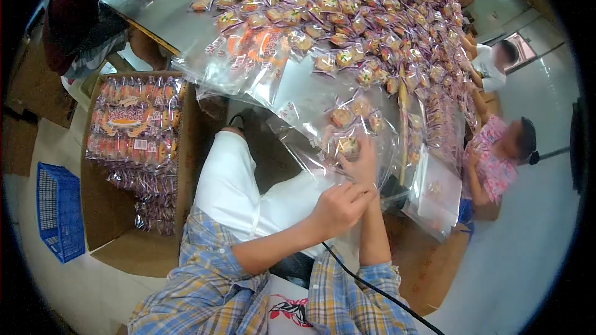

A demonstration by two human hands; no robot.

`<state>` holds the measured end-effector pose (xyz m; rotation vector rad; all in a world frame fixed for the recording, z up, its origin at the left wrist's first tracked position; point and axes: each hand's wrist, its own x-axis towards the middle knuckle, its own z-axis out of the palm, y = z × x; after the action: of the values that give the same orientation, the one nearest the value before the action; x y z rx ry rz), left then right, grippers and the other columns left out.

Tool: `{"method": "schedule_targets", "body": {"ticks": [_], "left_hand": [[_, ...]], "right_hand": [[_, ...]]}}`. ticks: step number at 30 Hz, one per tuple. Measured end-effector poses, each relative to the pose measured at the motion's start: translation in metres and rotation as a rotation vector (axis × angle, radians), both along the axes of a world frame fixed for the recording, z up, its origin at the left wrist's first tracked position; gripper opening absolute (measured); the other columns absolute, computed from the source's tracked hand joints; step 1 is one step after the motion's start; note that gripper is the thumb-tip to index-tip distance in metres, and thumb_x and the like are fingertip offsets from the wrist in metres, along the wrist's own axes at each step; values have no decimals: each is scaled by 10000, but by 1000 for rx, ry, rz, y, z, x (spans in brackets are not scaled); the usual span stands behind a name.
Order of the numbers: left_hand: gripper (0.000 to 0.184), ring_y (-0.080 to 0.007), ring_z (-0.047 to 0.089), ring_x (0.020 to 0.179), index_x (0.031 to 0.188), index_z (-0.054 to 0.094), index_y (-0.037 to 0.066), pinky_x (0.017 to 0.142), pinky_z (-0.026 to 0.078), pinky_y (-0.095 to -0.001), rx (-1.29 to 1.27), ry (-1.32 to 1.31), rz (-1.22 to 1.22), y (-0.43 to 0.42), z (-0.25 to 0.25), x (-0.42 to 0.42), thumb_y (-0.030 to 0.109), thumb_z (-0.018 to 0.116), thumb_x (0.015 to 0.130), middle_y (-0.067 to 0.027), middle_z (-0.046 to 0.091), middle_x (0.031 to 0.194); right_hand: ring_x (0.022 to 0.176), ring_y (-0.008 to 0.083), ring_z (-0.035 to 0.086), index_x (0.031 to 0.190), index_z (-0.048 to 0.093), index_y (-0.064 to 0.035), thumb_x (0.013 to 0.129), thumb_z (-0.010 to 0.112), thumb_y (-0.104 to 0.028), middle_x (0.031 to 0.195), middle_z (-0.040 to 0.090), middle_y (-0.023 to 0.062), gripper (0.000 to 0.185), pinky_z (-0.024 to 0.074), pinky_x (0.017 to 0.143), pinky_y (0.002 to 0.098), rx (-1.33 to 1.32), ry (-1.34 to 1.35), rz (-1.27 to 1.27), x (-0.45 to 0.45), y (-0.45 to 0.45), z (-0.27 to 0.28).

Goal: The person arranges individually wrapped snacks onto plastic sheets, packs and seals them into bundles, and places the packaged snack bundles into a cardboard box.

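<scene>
My right hand (362, 162) reaches into a clear plastic bag (386, 139), thumb and fingers closed on a small wrapped cake (345, 147). Just beyond that hand, more wrapped cakes (360, 107) lie grouped at the table's near edge, seen through clear film. Close to my right wrist, my left hand (341, 209) is closed in a pinch, and the clear bag's edge seems to run into its fingertips. What lies between those fingertips is too small to make out. Printed clear bags (257, 56) lie flat on the table to the left of the cakes.
Many wrapped cakes (372, 18) cover the table (167, 12). An open carton (133, 251) of packed bags (133, 118) stands at left, beside a blue crate (59, 211). Clear sheets (434, 189) overhang at right. One person (74, 18) is at upper left; two people (493, 155) sit at right.
</scene>
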<state>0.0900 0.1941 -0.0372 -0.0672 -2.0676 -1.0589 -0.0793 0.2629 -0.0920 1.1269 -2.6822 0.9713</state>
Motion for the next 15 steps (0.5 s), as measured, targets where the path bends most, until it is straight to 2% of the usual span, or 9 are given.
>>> {"method": "schedule_targets", "body": {"ticks": [4,7,10,13,15], "left_hand": [[303,-256,662,809,1088,743,42,698,550,-353,11,5,1,4,-5,-1,58,751,785,-68,701,1018],[296,-259,667,825,1087,741,39,707,551,-355,6,-25,-2,6,-9,1,63,753,792,-69,701,1033],[306,-263,674,850,1095,742,45,718,557,-356,31,-36,-35,9,-9,1,64,754,790,-72,698,1048],[346,-268,676,862,1131,743,55,730,562,-358,58,-49,-72,18,-12,5,68,755,785,-74,694,1058],[378,-271,674,860,1163,741,62,738,564,-361,56,-67,-82,22,-13,7,71,754,785,-73,692,1061]], "right_hand": [[1233,446,512,1439,535,-5,760,850,-246,1379,557,230,786,428,1054,522,13,320,-4,-1,18,-8],[1229,432,527,1440,551,-26,776,835,-232,1371,573,215,751,428,1044,519,157,357,-102,4,29,-16],[1181,422,552,1425,571,-38,789,811,-194,1363,578,200,698,441,1016,504,132,106,-19,3,30,-13],[1141,400,574,1416,577,-42,802,787,-131,1304,590,210,655,461,982,497,33,236,61,12,22,-11],[1131,384,579,1425,567,-43,812,765,-87,1251,594,215,646,486,965,468,-52,129,23,14,18,-9]]}}
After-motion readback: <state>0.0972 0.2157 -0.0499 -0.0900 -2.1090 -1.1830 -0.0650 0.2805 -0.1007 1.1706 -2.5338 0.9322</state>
